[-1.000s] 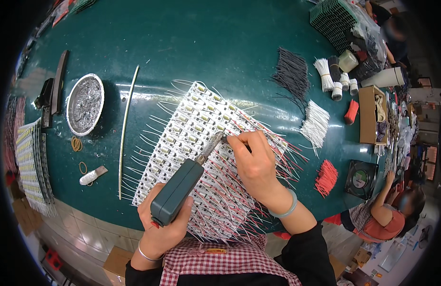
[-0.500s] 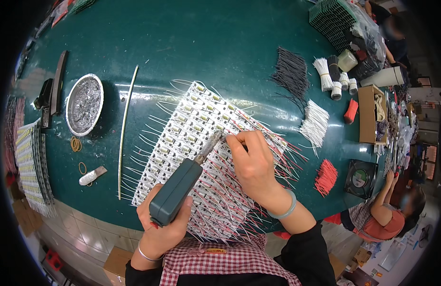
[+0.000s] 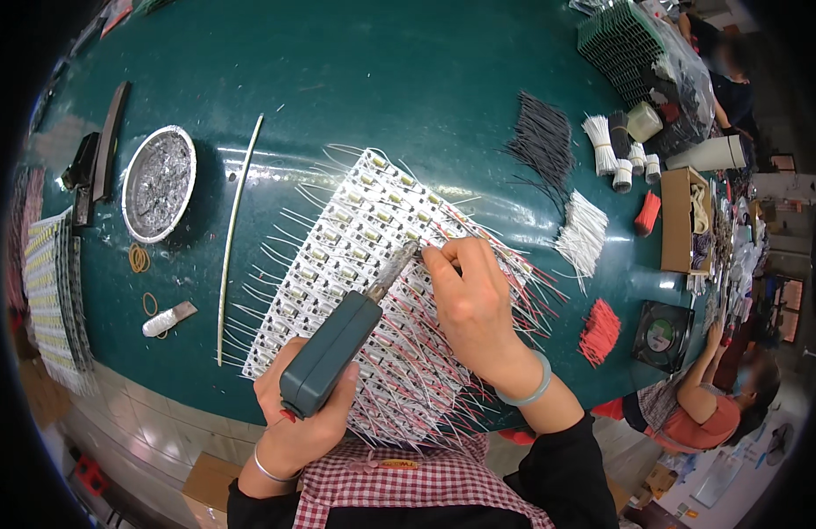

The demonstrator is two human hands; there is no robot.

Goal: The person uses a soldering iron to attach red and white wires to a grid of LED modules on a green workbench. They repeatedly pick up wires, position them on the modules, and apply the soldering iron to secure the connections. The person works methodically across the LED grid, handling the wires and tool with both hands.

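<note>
My left hand (image 3: 307,410) is wrapped round the dark green soldering gun (image 3: 330,351). Its silvery tip (image 3: 397,266) reaches up and right onto a panel of white circuit boards (image 3: 315,256), which carries rows of small yellowish parts. Thin white and red wires (image 3: 408,353) fan out from the boards' edges and lie over their near part. Beside the tip, my right hand (image 3: 474,286) has its thumb and forefinger pinched close to the board surface. Whatever lies between those fingertips is too small to make out.
A white-rimmed bowl of grey metal scraps (image 3: 192,181) stands at the left, near a long thin strip (image 3: 241,238). Bundles of black wires (image 3: 542,141), white wires (image 3: 582,234) and red wires (image 3: 600,331) lie right, with a black fan (image 3: 663,337). A co-worker (image 3: 703,410) sits beyond.
The soldering gun has shifted very slightly up and right along with my left hand. My right hand keeps its pinch beside the tip. The whole view has moved a little.
</note>
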